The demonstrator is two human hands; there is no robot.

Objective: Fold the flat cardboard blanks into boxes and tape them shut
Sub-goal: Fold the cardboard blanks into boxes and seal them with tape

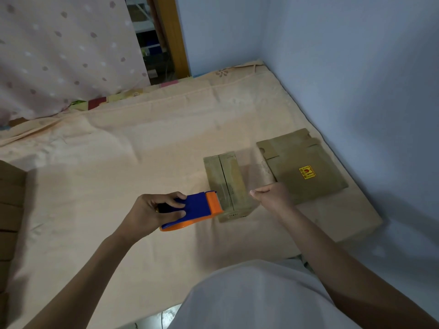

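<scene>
Standing over a mattress [118, 162] w/ peach sheet, looking down. Holding blue-and-orange tape dispenser [190, 211] in left hand [152, 213], fingers wrapped over its blue body, thumb underneath; orange blade end touching near-left edge of folded box [228, 186]. Sitting mid-sheet, that small brown cardboard box, closed on top, flap seam running down its length, near end facing the person. Curling right hand [273, 198] into a loose fist just beside box's near-right corner, fingertips pinched together; can't tell if gripping a tape end or nothing, too blurred. Lying flat just right of the box, partly under right hand: stack of cardboard blanks [306, 167], unfolded, yellow-red sticker [307, 172] on top sheet, close to blue wall [356, 79]. Showing at far left edge: more brown cardboard [9, 210], piled, cut off by frame. Hanging behind mattress, top left: pale spotted curtain [66, 55], next to wooden door frame [173, 32]. Wearing light-coloured top [249, 300], bottom centre.
</scene>
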